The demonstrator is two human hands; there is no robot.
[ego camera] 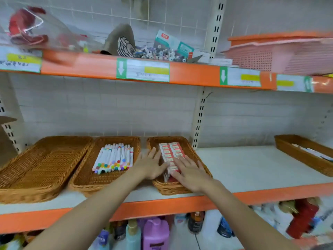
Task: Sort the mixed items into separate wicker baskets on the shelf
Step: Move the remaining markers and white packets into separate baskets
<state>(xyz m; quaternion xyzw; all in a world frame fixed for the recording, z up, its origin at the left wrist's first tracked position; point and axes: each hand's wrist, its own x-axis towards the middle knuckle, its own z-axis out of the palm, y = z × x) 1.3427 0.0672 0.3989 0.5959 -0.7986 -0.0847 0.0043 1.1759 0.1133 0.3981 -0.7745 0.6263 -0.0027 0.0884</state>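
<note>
Both hands, left (150,164); right (191,173), press flat on red boxes (171,152) in basket (200,159).

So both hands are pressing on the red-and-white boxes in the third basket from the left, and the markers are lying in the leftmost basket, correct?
Not quite. The markers lie in the middle basket, not the leftmost one, which holds nothing visible in the head view. The rest stands: the left hand and the right hand both rest flat on the red-and-white boxes in the third basket.
</note>
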